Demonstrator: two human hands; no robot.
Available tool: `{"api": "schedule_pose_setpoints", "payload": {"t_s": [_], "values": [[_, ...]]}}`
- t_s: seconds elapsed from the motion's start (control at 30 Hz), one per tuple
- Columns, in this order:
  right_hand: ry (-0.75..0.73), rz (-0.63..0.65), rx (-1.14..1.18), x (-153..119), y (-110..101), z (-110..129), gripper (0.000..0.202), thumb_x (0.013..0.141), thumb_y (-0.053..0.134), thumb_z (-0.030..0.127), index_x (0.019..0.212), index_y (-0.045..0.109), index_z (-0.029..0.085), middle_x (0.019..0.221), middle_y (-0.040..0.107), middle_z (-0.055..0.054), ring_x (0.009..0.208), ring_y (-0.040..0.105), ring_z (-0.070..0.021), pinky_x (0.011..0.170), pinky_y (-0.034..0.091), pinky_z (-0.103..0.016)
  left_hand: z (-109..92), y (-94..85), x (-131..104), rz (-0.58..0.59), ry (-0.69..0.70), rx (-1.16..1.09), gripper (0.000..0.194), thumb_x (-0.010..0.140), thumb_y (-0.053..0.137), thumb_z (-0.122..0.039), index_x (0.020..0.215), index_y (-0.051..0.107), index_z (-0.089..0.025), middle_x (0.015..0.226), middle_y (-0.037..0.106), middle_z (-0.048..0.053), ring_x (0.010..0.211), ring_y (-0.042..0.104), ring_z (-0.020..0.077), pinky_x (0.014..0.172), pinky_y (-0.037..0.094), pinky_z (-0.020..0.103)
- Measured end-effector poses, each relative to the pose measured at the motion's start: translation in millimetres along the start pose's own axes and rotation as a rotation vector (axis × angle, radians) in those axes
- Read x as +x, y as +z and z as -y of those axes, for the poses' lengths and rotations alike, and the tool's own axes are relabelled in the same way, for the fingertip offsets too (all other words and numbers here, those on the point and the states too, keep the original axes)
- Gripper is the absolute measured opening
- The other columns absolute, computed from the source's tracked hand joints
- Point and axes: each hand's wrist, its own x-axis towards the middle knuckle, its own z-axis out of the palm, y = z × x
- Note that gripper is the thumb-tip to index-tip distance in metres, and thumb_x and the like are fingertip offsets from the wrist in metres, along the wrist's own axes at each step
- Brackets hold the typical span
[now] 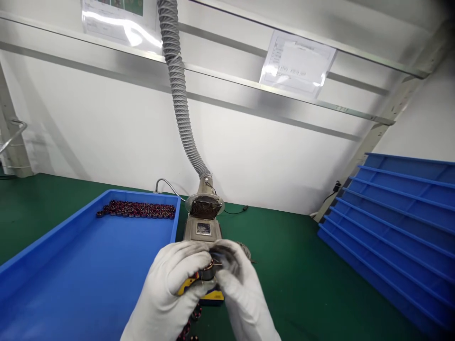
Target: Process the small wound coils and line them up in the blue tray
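Both my hands wear white gloves and meet in the lower middle of the view. My left hand [177, 279] pinches a small dark ring-shaped coil [208, 272] with thin copper-coloured wire ends pointing right. Close against the coil is my right hand [236, 279], its fingers curled and smeared by motion; what lies between them is hidden. Behind the hands sits a metal bench unit [203, 228] with a fan grille, and a yellow and black part [213, 296] shows under them. More ring coils [196, 311] lie below my left hand, partly covered.
On the left a blue tray [88, 265] holds many ring coils [138, 209] along its far end. Stacked blue trays [394, 227] stand at the right on the green table [295, 274]. A grey ribbed hose [181, 99] rises from the bench unit.
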Motion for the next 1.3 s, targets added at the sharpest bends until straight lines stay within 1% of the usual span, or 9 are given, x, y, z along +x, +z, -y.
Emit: {"api": "schedule_pose_setpoints", "payload": {"t_s": [0.13,0.27,0.47,0.53,0.67,0.9,0.97,1.1,1.3], "values": [[0.158,0.049,0.154,-3.0,14.8,-2.0,0.026,0.063,0.077,0.028,0.086,0.067,0.020,0.089,0.067,-0.006,0.085,0.061,-0.0199,0.085,0.047,-0.035,0.6,-2.7,0.8,0.069,-0.109,-0.101,0.037,0.078,0.064,-0.017,0.111,0.056,-0.030,0.110,0.065,0.003,0.101,0.061,0.0193,0.088,0.051,0.032],[0.222,0.036,0.210,-5.5,15.8,-7.6,0.027,0.062,0.078,0.023,0.086,0.067,0.019,0.087,0.067,-0.004,0.079,0.063,-0.0183,0.080,0.050,-0.035,-0.2,-6.7,1.6,0.155,-0.338,-0.373,0.019,0.081,0.060,-0.024,0.099,0.066,-0.030,0.109,0.066,0.003,0.103,0.060,0.0221,0.088,0.052,0.035],[0.347,0.108,0.335,-3.8,7.6,-19.1,0.025,0.064,0.078,0.027,0.084,0.065,0.020,0.080,0.067,-0.004,0.069,0.065,-0.0167,0.072,0.053,-0.035,2.5,-13.5,2.0,-0.233,-0.687,-0.591,0.009,0.081,0.061,-0.028,0.080,0.069,-0.025,0.092,0.071,0.001,0.098,0.063,0.0194,0.086,0.052,0.029],[0.367,0.124,0.364,-1.5,7.3,-22.7,0.025,0.065,0.078,0.029,0.084,0.064,0.022,0.078,0.068,-0.003,0.066,0.065,-0.0170,0.070,0.054,-0.037,2.8,-16.0,5.1,-0.207,-0.739,-0.583,0.013,0.075,0.067,-0.031,0.087,0.070,-0.025,0.097,0.071,0.002,0.098,0.063,0.0209,0.087,0.052,0.030],[0.338,0.078,0.360,1.4,11.0,-29.3,0.026,0.062,0.080,0.028,0.081,0.064,0.021,0.071,0.067,-0.002,0.064,0.065,-0.0165,0.068,0.054,-0.035,-2.3,-9.3,10.6,0.054,-0.673,-0.640,0.015,0.068,0.073,-0.026,0.082,0.073,-0.025,0.096,0.072,0.003,0.094,0.064,0.0225,0.085,0.053,0.030],[0.408,0.113,0.436,-5.8,10.9,-16.3,0.019,0.070,0.074,0.028,0.088,0.066,0.023,0.079,0.070,-0.001,0.065,0.066,-0.0123,0.059,0.052,-0.024,2.5,-10.6,2.4,-0.343,-0.801,-0.721,0.002,0.074,0.069,-0.025,0.075,0.070,-0.024,0.085,0.073,-0.002,0.086,0.066,0.0145,0.081,0.052,0.021],[0.385,0.100,0.494,-7.6,8.7,-14.9,0.020,0.075,0.070,0.028,0.094,0.067,0.023,0.082,0.071,-0.002,0.069,0.067,-0.0129,0.060,0.052,-0.023,4.0,-14.7,1.5,-0.248,-0.775,-0.602,0.015,0.071,0.071,-0.026,0.086,0.070,-0.026,0.098,0.071,0.000,0.096,0.064,0.0178,0.089,0.050,0.026],[0.374,0.020,0.598,-9.2,5.8,-20.5,0.025,0.073,0.071,0.028,0.096,0.068,0.021,0.092,0.073,-0.002,0.085,0.067,-0.0153,0.076,0.053,-0.026,0.2,-8.6,2.7,0.185,-0.611,-0.365,0.060,0.062,0.070,-0.007,0.112,0.059,-0.037,0.122,0.059,-0.001,0.114,0.053,0.0232,0.101,0.042,0.038],[0.458,0.018,0.592,-12.7,8.7,-22.9,0.019,0.074,0.070,0.025,0.092,0.068,0.019,0.089,0.073,-0.002,0.085,0.066,-0.0117,0.078,0.051,-0.022,-2.3,-2.0,6.2,0.170,-0.396,-0.495,0.030,0.073,0.070,-0.023,0.101,0.066,-0.035,0.103,0.068,-0.001,0.099,0.060,0.0186,0.091,0.048,0.030]]}}
